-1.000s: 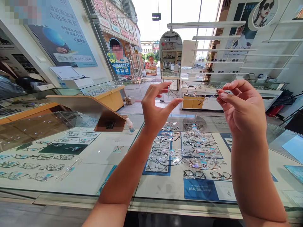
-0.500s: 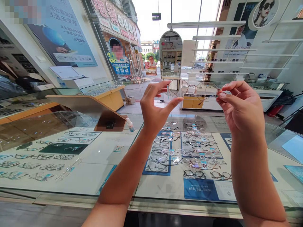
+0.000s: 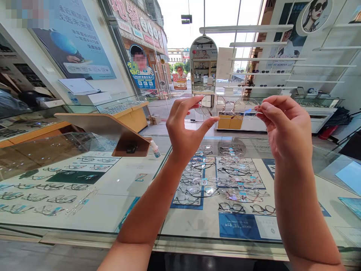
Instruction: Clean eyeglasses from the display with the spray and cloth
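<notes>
A pair of thin-rimmed round eyeglasses [image 3: 229, 103] is up in the air above the counter, lenses side by side. My left hand [image 3: 186, 122] has its forefinger and thumb curved around the rim of the left lens. At the other end, my right hand [image 3: 284, 122] pinches the outer corner of the frame between thumb and fingers. A bluish reflection shows on the right lens. Below the hands, several eyeglasses [image 3: 232, 207] lie in rows inside the glass display counter [image 3: 194, 226].
A tilted wooden-edged stand [image 3: 113, 128] and a small spray bottle [image 3: 155, 149] are on the counter to the left. More eyeglasses [image 3: 62, 198] lie under the glass there. An arched mirror [image 3: 203, 64] and white shelves [image 3: 265, 59] stand beyond.
My right hand has shifted slightly left with its end of the eyeglasses. The frame has turned a little, and a bluish reflection has appeared on the right lens.
</notes>
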`<state>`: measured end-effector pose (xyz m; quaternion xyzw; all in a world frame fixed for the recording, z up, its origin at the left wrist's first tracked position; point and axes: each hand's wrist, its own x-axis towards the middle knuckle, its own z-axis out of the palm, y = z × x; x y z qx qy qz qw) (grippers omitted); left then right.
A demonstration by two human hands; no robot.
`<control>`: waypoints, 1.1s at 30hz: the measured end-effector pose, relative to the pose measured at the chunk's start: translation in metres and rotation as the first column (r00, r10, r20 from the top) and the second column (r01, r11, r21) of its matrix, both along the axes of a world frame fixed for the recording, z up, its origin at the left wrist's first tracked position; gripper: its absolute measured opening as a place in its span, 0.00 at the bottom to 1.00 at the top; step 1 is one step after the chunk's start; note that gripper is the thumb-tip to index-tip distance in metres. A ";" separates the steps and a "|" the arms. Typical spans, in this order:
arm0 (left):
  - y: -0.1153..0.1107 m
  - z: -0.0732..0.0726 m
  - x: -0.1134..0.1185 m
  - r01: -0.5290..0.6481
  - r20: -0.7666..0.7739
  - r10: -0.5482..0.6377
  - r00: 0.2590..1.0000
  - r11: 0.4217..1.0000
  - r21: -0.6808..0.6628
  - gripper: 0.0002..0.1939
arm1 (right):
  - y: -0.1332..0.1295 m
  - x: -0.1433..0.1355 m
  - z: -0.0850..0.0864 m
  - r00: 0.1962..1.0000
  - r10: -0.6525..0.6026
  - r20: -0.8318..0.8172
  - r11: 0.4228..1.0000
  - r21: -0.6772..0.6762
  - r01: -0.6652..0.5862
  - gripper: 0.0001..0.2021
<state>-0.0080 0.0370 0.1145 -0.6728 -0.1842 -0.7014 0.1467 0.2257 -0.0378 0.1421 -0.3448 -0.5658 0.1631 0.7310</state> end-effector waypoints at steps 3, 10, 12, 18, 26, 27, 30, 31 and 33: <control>-0.002 0.002 0.001 -0.006 0.013 0.005 1.000 0.996 0.094 0.27 | 0.001 -0.002 -0.001 0.999 -0.033 0.012 0.999 0.001 0.033 0.06; 0.001 -0.001 0.000 -0.080 -0.009 0.081 0.997 0.992 0.102 0.31 | 0.005 -0.001 -0.006 0.999 -0.031 0.009 0.999 -0.013 0.031 0.10; 0.004 -0.004 -0.001 -0.076 -0.021 0.077 0.997 0.995 0.059 0.32 | 0.004 -0.002 -0.007 0.999 -0.040 0.025 0.999 -0.011 0.040 0.13; 0.015 -0.008 -0.003 0.063 -0.021 -0.064 0.998 0.998 -0.028 0.34 | 0.004 -0.005 -0.008 0.998 -0.037 0.059 0.999 0.003 0.037 0.13; 0.024 -0.011 -0.002 0.155 -0.002 -0.156 0.988 0.984 -0.085 0.31 | 0.002 -0.012 -0.009 0.996 0.022 0.086 1.000 0.016 -0.023 0.11; 0.025 -0.011 -0.003 0.161 -0.004 -0.162 0.987 0.983 -0.092 0.31 | 0.001 -0.013 -0.009 0.995 0.028 0.091 0.999 0.022 -0.030 0.11; 0.025 -0.011 -0.003 0.165 -0.002 -0.166 0.986 0.981 -0.105 0.30 | 0.000 -0.015 -0.009 0.996 0.051 0.074 0.998 0.030 -0.054 0.11; 0.025 -0.011 -0.003 0.162 0.000 -0.163 0.987 0.981 -0.107 0.30 | 0.000 -0.016 -0.009 0.996 0.062 0.065 0.998 0.030 -0.064 0.11; 0.026 -0.011 -0.002 0.160 0.002 -0.161 0.987 0.981 -0.107 0.30 | -0.001 -0.017 -0.009 0.995 0.083 0.061 0.996 0.028 -0.085 0.10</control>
